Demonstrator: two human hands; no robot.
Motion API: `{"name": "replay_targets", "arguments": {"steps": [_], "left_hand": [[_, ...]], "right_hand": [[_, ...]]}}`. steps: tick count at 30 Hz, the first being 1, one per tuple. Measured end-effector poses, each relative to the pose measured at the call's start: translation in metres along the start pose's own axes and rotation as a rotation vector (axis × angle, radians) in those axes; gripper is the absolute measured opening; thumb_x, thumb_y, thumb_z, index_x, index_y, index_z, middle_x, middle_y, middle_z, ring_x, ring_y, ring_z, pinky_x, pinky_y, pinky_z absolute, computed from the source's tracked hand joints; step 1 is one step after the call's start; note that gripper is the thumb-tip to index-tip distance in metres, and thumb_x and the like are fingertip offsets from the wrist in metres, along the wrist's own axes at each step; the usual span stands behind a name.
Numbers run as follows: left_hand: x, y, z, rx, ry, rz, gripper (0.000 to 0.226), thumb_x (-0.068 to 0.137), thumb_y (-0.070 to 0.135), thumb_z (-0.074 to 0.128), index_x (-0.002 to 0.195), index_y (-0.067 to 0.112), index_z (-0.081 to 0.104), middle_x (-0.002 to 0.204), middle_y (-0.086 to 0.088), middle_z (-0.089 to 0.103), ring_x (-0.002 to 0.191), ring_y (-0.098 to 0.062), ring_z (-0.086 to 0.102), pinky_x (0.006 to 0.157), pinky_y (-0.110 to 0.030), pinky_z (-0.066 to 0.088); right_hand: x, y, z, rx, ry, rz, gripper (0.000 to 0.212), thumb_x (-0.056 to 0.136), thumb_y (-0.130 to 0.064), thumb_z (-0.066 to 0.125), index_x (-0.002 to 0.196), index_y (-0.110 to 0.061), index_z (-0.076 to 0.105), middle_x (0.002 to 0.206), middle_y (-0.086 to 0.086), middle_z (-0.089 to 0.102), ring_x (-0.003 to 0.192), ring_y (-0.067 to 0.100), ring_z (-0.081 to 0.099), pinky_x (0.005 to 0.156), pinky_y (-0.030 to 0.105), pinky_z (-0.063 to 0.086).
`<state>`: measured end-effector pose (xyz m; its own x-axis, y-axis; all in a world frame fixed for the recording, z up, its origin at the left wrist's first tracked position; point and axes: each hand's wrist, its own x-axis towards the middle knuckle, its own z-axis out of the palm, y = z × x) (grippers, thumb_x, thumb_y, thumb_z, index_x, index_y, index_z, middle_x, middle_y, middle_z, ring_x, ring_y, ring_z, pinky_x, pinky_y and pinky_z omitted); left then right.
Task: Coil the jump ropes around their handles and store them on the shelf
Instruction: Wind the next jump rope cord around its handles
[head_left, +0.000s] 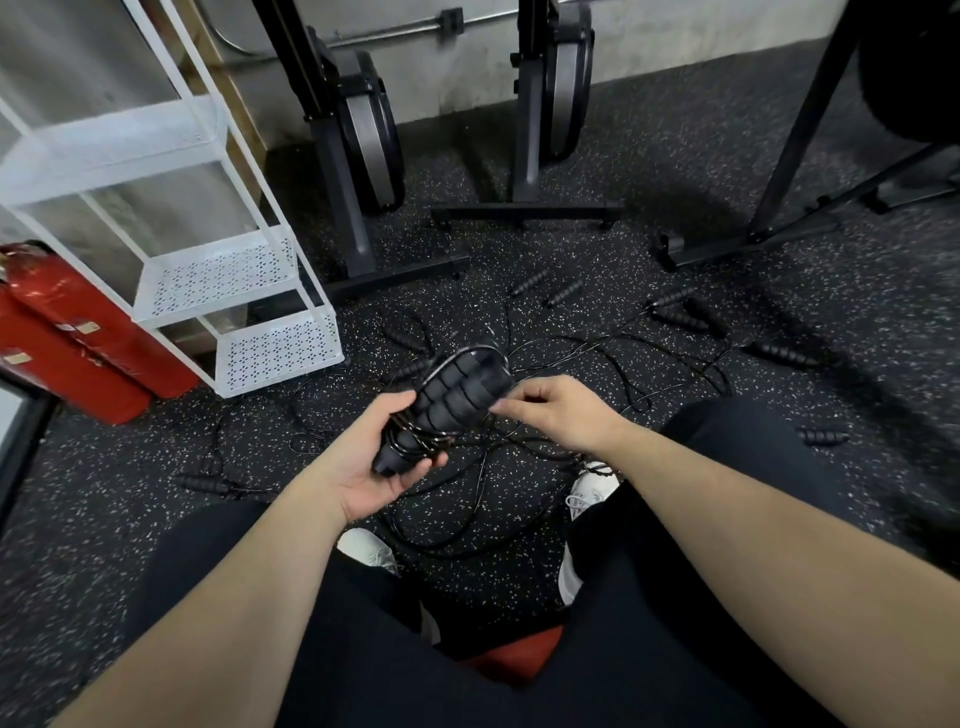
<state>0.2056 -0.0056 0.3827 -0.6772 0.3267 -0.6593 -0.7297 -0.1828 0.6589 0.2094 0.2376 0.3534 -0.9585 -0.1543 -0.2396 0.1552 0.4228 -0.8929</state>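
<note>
My left hand (371, 457) grips a pair of black ribbed jump rope handles (457, 397) held side by side, with black cord wound around their lower end. My right hand (558, 413) pinches the cord just beside the handles' right side. More black cord (467, 519) trails from the bundle down to the floor between my feet. Several other jump ropes lie loose on the speckled floor, with handles such as one (784, 355) at the right and one (205, 484) at the left. The white metal shelf (280, 353) stands at the left.
Red fire extinguishers (72, 338) lie behind the shelf at the far left. Two upright rowing machines (363, 135) and a dark metal stand (789, 156) line the back wall. My knees and white shoes (587, 493) fill the foreground.
</note>
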Motion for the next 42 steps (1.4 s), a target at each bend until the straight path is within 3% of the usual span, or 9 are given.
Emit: {"name": "replay_targets", "arguments": {"steps": [4, 10, 13, 17, 20, 25, 29, 36, 42], "left_hand": [[-0.004, -0.002, 0.003, 0.247, -0.03, -0.02, 0.033, 0.084, 0.032, 0.063, 0.105, 0.008, 0.067, 0.08, -0.014, 0.075, 0.059, -0.026, 0.072, 0.043, -0.024, 0.055], [0.004, -0.006, -0.007, 0.675, -0.225, -0.029, 0.044, 0.089, 0.017, 0.073, 0.131, 0.023, 0.066, 0.118, -0.009, 0.076, 0.103, -0.026, 0.074, 0.082, -0.033, 0.062], [0.011, -0.01, -0.011, 1.008, -0.228, -0.017, 0.072, 0.068, 0.05, 0.09, 0.134, 0.036, 0.066, 0.132, 0.009, 0.069, 0.125, -0.013, 0.063, 0.113, -0.036, 0.046], [0.012, -0.012, -0.005, 1.292, -0.188, -0.022, 0.094, 0.064, 0.065, 0.084, 0.148, 0.039, 0.051, 0.138, 0.012, 0.062, 0.123, -0.005, 0.059, 0.111, -0.027, 0.043], [0.014, -0.015, 0.001, 1.328, -0.166, 0.004, 0.072, 0.081, 0.053, 0.082, 0.144, 0.042, 0.05, 0.095, 0.016, 0.067, 0.076, 0.004, 0.061, 0.07, -0.012, 0.045], [0.02, -0.021, 0.006, 1.377, -0.065, 0.109, 0.042, 0.087, 0.05, 0.077, 0.121, 0.044, 0.053, 0.1, 0.008, 0.071, 0.08, -0.008, 0.066, 0.07, -0.016, 0.048], [0.025, -0.031, 0.006, 1.351, 0.015, 0.174, 0.029, 0.091, 0.043, 0.074, 0.107, 0.028, 0.054, 0.084, 0.004, 0.068, 0.059, -0.011, 0.061, 0.054, -0.021, 0.045], [0.031, -0.036, 0.009, 0.896, 0.184, 0.209, 0.033, 0.082, 0.042, 0.074, 0.104, 0.028, 0.053, 0.103, -0.001, 0.073, 0.086, -0.029, 0.075, 0.084, -0.056, 0.06], [0.029, -0.035, 0.019, 0.571, 0.225, 0.205, 0.024, 0.097, 0.017, 0.068, 0.113, 0.014, 0.049, 0.107, -0.013, 0.065, 0.08, -0.041, 0.074, 0.078, -0.068, 0.058]], "right_hand": [[0.01, 0.008, 0.001, -0.159, 0.054, 0.135, 0.018, 0.075, -0.039, 0.074, 0.081, -0.023, 0.076, 0.067, -0.002, 0.07, 0.058, 0.012, 0.052, 0.061, 0.039, 0.048], [0.007, 0.005, 0.0, -0.224, -0.041, 0.133, 0.037, 0.066, -0.051, 0.085, 0.066, -0.021, 0.063, 0.064, -0.006, 0.062, 0.063, 0.016, 0.051, 0.062, 0.035, 0.046], [0.007, 0.006, 0.008, -0.251, -0.097, 0.111, 0.057, 0.041, -0.074, 0.082, 0.075, -0.031, 0.069, 0.072, 0.0, 0.067, 0.065, 0.014, 0.051, 0.063, 0.034, 0.044], [0.008, 0.001, 0.013, -0.214, -0.159, 0.071, 0.033, 0.054, -0.06, 0.088, 0.075, -0.039, 0.075, 0.091, 0.007, 0.075, 0.074, 0.017, 0.058, 0.08, 0.046, 0.055], [0.004, -0.003, 0.015, -0.188, -0.135, 0.05, 0.019, 0.071, -0.035, 0.091, 0.076, -0.027, 0.076, 0.087, 0.013, 0.074, 0.069, 0.015, 0.056, 0.067, 0.035, 0.051], [0.0, -0.003, 0.016, -0.154, -0.132, 0.04, 0.013, 0.079, -0.025, 0.087, 0.076, -0.022, 0.075, 0.064, -0.012, 0.066, 0.05, -0.002, 0.052, 0.051, 0.012, 0.041], [-0.002, -0.004, 0.021, -0.202, -0.179, -0.002, 0.003, 0.089, -0.029, 0.078, 0.087, -0.027, 0.078, 0.082, -0.009, 0.073, 0.066, 0.001, 0.06, 0.068, 0.028, 0.053], [-0.004, -0.004, 0.026, -0.178, -0.161, -0.04, 0.022, 0.1, -0.028, 0.062, 0.121, -0.027, 0.068, 0.093, -0.014, 0.069, 0.072, -0.003, 0.061, 0.071, 0.02, 0.048], [-0.004, -0.007, 0.027, -0.251, -0.128, 0.071, 0.033, 0.099, -0.051, 0.057, 0.079, -0.024, 0.059, 0.063, -0.003, 0.057, 0.05, 0.015, 0.051, 0.054, 0.028, 0.042]]}}
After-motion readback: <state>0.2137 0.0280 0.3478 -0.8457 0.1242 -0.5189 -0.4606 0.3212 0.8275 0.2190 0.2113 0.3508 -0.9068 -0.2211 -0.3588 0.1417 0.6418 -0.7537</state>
